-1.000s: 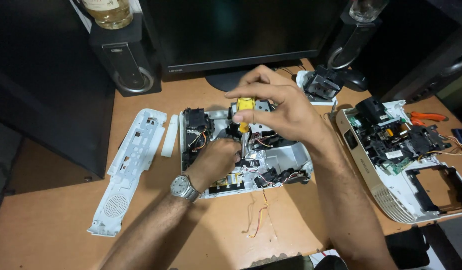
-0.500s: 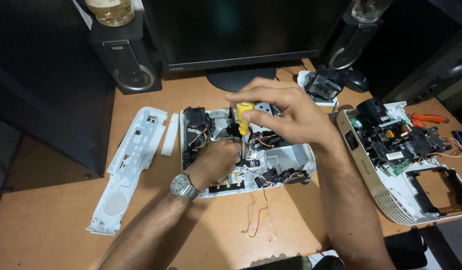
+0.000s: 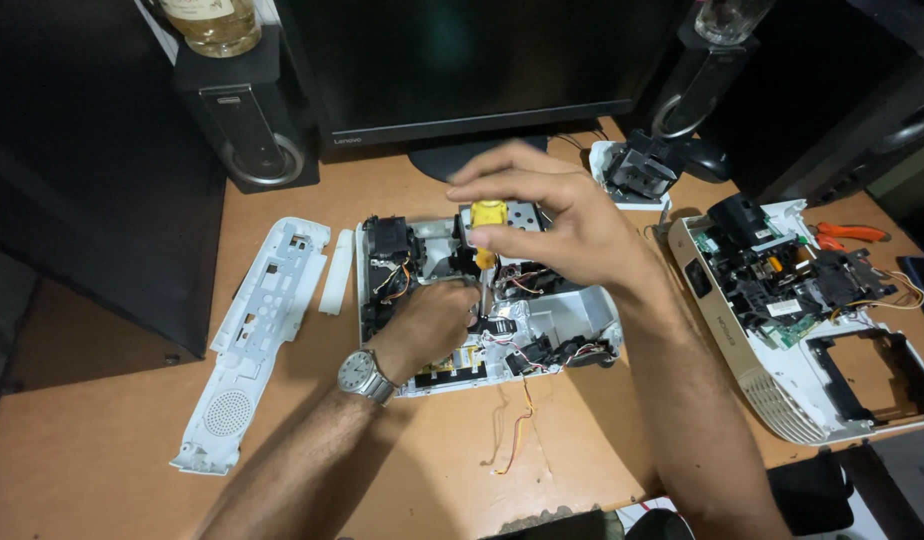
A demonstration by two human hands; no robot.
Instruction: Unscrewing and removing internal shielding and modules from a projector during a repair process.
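1. The right hand (image 3: 567, 215) closes its fingertips on the yellow top of a screwdriver (image 3: 487, 225), which stands upright over the opened projector chassis (image 3: 582, 315); a grip that high on the handle suits spinning the tool between the fingers.
2. The left hand (image 3: 432, 325), with a wristwatch (image 3: 360, 375) on its wrist, rests curled inside the chassis at the foot of the screwdriver, apparently steadying the shaft or the part beneath it. Whether it actually pinches anything, I cannot tell.
3. The chassis lies flat in the middle of the wooden desk (image 3: 112, 500), just in front of the monitor stand (image 3: 452, 155), so both hands reach it squarely.
4. A white cover panel (image 3: 252, 340) lies to the left of the chassis, inner side up, out of the working area.
5. A second opened projector (image 3: 812, 310) sits to the right, with orange-handled pliers (image 3: 847, 235) behind it.
6. Loose thin wires (image 3: 517, 430) trail from the chassis toward the desk's near edge.
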